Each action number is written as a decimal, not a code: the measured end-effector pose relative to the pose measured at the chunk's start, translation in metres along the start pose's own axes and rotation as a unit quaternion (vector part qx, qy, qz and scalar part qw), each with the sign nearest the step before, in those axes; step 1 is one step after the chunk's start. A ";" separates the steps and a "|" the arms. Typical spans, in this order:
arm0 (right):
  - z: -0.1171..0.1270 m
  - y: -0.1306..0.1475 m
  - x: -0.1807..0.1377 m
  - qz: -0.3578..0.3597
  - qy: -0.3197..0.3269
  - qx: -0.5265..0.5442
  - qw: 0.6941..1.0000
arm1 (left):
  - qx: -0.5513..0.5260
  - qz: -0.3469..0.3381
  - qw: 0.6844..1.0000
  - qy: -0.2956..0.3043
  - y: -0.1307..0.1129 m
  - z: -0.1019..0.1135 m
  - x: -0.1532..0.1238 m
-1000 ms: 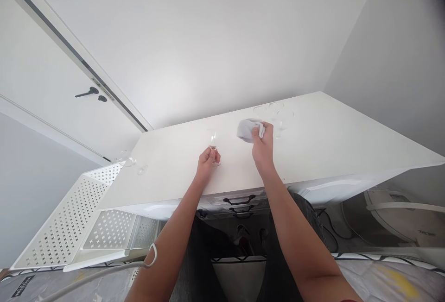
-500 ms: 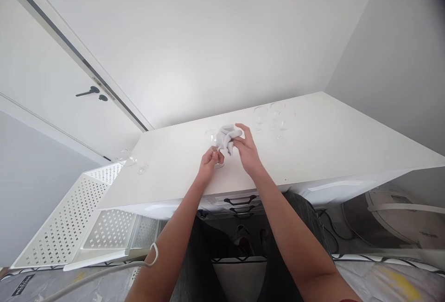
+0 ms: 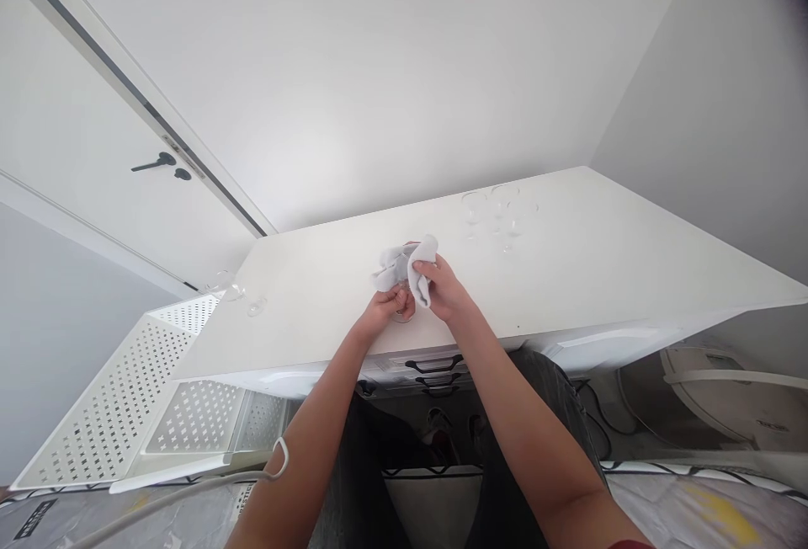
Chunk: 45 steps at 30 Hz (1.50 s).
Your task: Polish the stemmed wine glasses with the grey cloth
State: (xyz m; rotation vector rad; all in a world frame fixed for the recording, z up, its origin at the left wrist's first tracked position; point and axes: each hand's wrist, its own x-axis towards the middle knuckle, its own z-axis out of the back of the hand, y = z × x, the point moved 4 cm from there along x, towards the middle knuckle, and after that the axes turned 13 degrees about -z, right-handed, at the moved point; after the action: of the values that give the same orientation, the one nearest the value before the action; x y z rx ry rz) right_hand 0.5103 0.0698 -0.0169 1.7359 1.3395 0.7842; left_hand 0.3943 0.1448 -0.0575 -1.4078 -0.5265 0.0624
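Above the white cabinet top (image 3: 316,305), near its front edge, my left hand (image 3: 386,309) is closed around the stem of a clear wine glass (image 3: 402,318). The foot of the glass shows just below my fingers. A light grey-white cloth (image 3: 422,281) is in my right hand (image 3: 442,284), wrapped about the bowl. Most of the bowl is hidden by the cloth. My right thumb presses the cloth from the near side, and its other fingers are partly behind it.
Several clear stemmed glasses (image 3: 508,229) stand at the back right of the top. Another glass (image 3: 233,290) is at the left end, beside white perforated panels (image 3: 119,397). Black drawer handles (image 3: 434,364) stick out below the front edge. A door with a black handle (image 3: 155,162) is at left.
My right hand has moved closer to the left, lower, and brought the cloth round the bowl of the glass. The glass, held in my left hand, has shifted slightly right and towards me.
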 end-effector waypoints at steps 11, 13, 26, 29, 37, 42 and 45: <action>-0.031 0.006 -0.017 0.258 -0.316 -0.341 0.847 | 0.214 -0.087 0.969 -0.085 -0.010 0.005 0.003; -0.038 -0.002 -0.018 0.323 -0.356 -0.415 0.773 | 0.234 -0.106 0.960 -0.110 -0.014 0.003 0.003; -0.008 0.009 0.000 0.034 -0.067 -0.028 0.997 | 0.076 -0.037 0.996 0.007 -0.008 -0.007 0.002; -0.005 0.003 0.005 -0.016 -0.010 0.061 0.998 | 0.015 0.007 1.000 -0.019 -0.006 -0.008 0.001; -0.007 -0.016 0.008 -0.038 -0.146 -0.117 0.982 | 0.061 -0.012 0.996 -0.071 0.000 -0.001 0.006; -0.021 -0.019 0.007 0.077 -0.295 -0.245 0.920 | 0.137 -0.050 0.973 -0.178 0.003 0.011 0.008; -0.026 -0.010 0.019 0.070 -0.267 -0.220 0.936 | 0.066 -0.055 0.982 -0.170 0.006 0.011 0.006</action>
State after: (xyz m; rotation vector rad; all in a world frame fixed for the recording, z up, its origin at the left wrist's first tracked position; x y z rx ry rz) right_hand 0.4884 0.0951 -0.0124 1.5353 0.6218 0.5711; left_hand 0.3971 0.1586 -0.0609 -1.2403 -0.8664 0.2473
